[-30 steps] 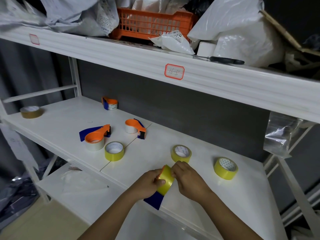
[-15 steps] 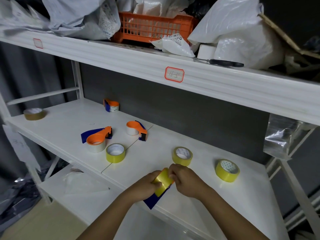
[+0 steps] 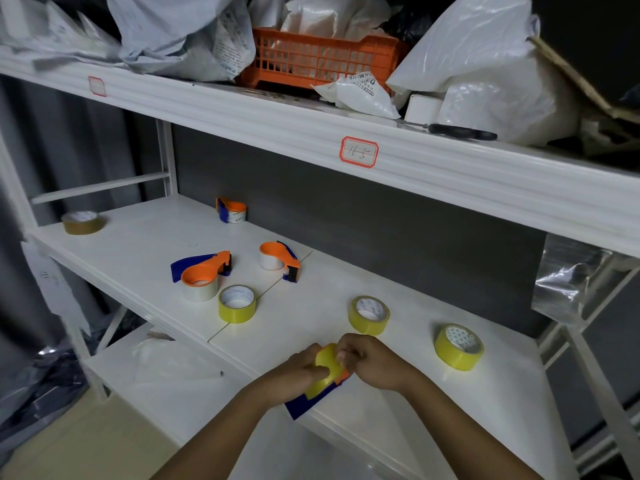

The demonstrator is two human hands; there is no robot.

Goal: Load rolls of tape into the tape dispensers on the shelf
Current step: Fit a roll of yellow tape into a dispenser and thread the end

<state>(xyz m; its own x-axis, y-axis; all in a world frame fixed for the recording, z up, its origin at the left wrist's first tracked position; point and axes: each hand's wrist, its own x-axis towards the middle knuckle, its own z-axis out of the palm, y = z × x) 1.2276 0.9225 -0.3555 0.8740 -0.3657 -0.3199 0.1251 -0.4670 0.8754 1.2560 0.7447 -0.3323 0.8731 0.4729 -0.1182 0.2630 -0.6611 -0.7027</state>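
White shelving (image 3: pixel 145 244) fills the scene against a dark grey wall. At its near edge the left hand (image 3: pixel 298 370) curls round a yellow tape roll (image 3: pixel 325 370) seated in an orange and blue dispenser (image 3: pixel 313 401), while the right hand (image 3: pixel 372 362) pinches the roll's upper rim with thumb and fingertips. Three more yellow rolls lie on the shelf: one left (image 3: pixel 237 304), one just beyond the hands (image 3: pixel 369 315), one far right (image 3: pixel 459 346). Three loaded dispensers (image 3: pixel 201 273) (image 3: pixel 278 259) (image 3: pixel 231 210) sit further left, and a brown roll (image 3: pixel 82 221) lies at the far left. An orange basket (image 3: pixel 311 60) stands on the upper shelf.
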